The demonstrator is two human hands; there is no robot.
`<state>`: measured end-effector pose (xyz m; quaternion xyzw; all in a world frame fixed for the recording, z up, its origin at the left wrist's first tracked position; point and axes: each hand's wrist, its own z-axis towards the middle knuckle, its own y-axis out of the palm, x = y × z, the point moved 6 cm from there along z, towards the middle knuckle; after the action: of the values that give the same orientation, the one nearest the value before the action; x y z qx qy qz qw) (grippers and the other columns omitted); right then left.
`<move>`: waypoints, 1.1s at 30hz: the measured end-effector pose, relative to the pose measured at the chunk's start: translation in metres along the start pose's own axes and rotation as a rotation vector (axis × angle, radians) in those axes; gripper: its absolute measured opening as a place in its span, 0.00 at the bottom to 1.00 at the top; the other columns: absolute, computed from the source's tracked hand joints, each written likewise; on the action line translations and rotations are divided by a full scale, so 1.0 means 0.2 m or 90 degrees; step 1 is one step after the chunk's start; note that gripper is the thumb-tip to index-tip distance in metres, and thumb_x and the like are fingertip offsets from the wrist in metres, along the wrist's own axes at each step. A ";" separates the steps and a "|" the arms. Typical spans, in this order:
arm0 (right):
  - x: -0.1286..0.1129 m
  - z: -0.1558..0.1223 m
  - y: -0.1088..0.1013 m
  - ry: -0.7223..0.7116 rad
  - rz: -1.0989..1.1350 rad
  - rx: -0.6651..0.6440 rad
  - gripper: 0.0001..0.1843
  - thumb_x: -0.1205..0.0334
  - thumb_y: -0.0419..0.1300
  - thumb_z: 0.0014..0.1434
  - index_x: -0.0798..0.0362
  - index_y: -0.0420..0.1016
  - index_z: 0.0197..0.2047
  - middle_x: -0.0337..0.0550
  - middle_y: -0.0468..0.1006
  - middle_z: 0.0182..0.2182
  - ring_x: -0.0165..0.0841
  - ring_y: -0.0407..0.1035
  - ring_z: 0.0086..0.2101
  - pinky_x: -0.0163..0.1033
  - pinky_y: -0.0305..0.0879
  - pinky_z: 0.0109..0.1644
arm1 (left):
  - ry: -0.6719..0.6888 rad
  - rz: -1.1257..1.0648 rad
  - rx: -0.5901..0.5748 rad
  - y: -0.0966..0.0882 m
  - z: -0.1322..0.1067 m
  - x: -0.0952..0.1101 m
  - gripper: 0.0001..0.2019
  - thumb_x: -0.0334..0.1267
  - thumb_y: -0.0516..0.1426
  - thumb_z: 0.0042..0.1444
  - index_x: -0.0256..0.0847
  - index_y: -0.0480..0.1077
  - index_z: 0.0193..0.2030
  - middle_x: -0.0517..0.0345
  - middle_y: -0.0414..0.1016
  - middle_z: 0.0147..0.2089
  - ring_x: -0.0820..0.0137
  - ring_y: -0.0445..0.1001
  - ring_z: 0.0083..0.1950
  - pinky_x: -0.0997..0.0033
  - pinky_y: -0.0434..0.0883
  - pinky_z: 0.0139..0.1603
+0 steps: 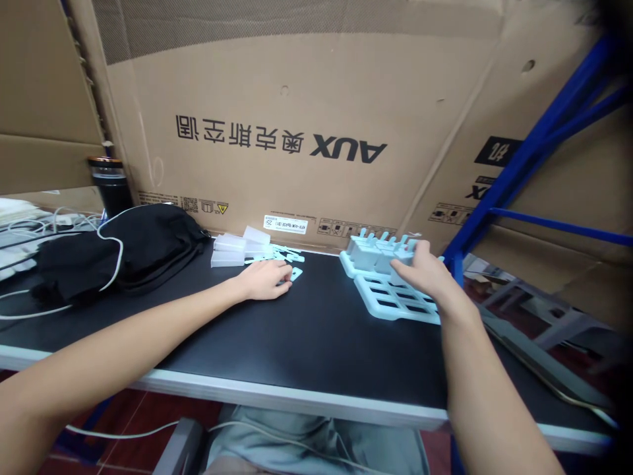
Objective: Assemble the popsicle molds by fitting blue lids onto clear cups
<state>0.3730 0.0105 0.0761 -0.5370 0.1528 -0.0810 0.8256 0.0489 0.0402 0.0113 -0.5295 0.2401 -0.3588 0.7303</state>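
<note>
My left hand (268,280) rests on the black table with its fingers curled together. A light blue flat stick (296,273) with a wide end pokes out at its fingertips. More light blue sticks (287,254) lie loosely just behind that hand, next to several translucent white boxes (230,251). At the right, my right hand (420,267) has its thumb and fingers closed around a light blue popsicle mould (383,259) at the end of a row. Sticks stand up from the moulds. These moulds sit at the back of a light blue slotted tray (380,311); the right fingertips are partly hidden.
A black bag (128,247) with white cables and a dark tumbler (111,185) stand at the left. Behind the table rises a large cardboard panel (277,86). A blue metal frame (524,165) slants up at the right. The table's pale front edge (297,392) is close.
</note>
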 end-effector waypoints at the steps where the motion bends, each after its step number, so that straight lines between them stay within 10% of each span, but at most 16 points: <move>1: -0.01 0.00 0.01 0.005 -0.002 -0.010 0.28 0.49 0.52 0.58 0.60 0.56 0.55 0.62 0.73 0.44 0.47 0.70 0.45 0.40 0.61 0.43 | 0.019 -0.010 -0.001 0.00 0.00 0.01 0.08 0.42 0.49 0.61 0.43 0.67 0.40 0.56 0.72 0.42 0.65 0.72 0.42 0.69 0.66 0.37; 7: 0.02 0.00 0.04 0.035 -0.009 -0.033 0.26 0.54 0.48 0.61 0.67 0.57 0.55 0.75 0.61 0.53 0.51 0.62 0.54 0.42 0.57 0.52 | 0.101 -0.041 0.002 0.01 -0.01 0.03 0.06 0.38 0.49 0.62 0.44 0.66 0.42 0.56 0.70 0.43 0.66 0.69 0.47 0.70 0.66 0.42; 17: 0.06 0.06 0.05 -0.013 -0.093 -0.073 0.21 0.63 0.47 0.57 0.63 0.64 0.51 0.65 0.71 0.47 0.48 0.67 0.46 0.41 0.57 0.42 | 0.118 -0.062 0.009 0.03 0.00 0.03 0.06 0.36 0.49 0.62 0.43 0.67 0.41 0.56 0.69 0.41 0.66 0.68 0.46 0.68 0.66 0.46; 33: 0.08 0.02 0.08 0.097 -0.111 -0.053 0.27 0.60 0.52 0.49 0.60 0.58 0.53 0.65 0.60 0.54 0.51 0.55 0.53 0.50 0.58 0.51 | 0.119 -0.059 0.000 0.03 0.00 0.03 0.06 0.37 0.49 0.63 0.43 0.67 0.42 0.55 0.68 0.43 0.65 0.67 0.48 0.68 0.67 0.48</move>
<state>0.3888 0.0154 0.0606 -0.5741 0.1712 -0.1869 0.7786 0.0539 0.0372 0.0059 -0.5040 0.2822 -0.4402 0.6874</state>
